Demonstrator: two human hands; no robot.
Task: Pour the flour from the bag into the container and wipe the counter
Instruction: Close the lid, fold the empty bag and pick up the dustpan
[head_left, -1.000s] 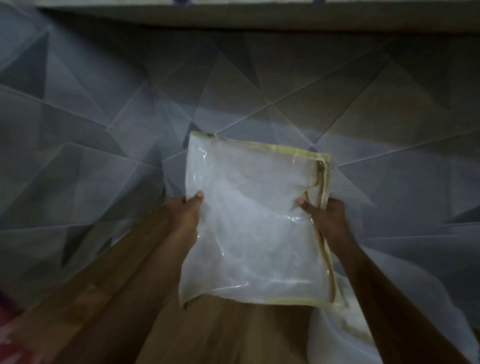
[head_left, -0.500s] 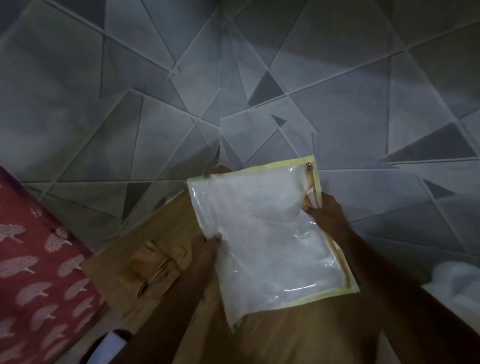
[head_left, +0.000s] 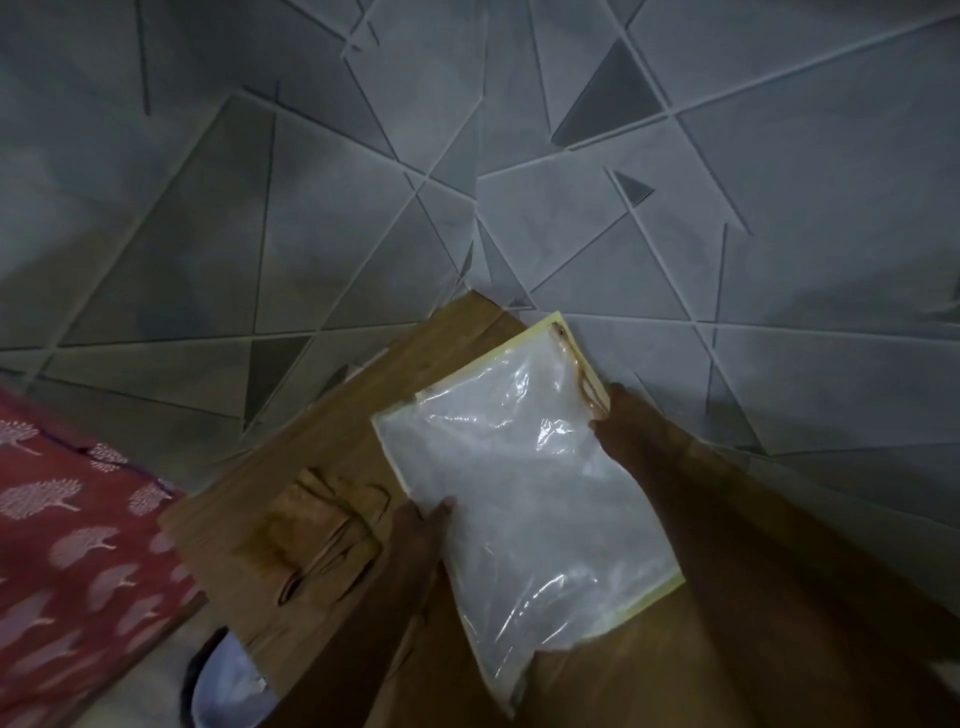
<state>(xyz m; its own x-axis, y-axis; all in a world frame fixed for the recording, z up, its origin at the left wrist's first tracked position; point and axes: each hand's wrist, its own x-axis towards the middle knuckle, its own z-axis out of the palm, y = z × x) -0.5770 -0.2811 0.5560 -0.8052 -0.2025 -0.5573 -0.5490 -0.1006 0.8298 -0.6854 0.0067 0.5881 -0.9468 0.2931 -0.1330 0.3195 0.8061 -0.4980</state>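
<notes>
While the left hand (head_left: 415, 525) pinches the bag (head_left: 524, 493) at its left edge, the right hand (head_left: 618, 426) grips its far-right zip edge over the wooden counter (head_left: 332, 447).

Behind everything there's a grey wall (head_left: 311, 208) covered in a pattern of pale lines and darker triangles, kinda geometric looking. A folded brown paper bag (head_left: 322, 535) lies flat on the wooden tabletop (head_left: 332, 441), toward its left side. Off to the left is a red cloth (head_left: 67, 530) with a pale tree-like print, and down at the bottom edge there's something whitish (head_left: 228, 691) that's too dim to make out.
</notes>
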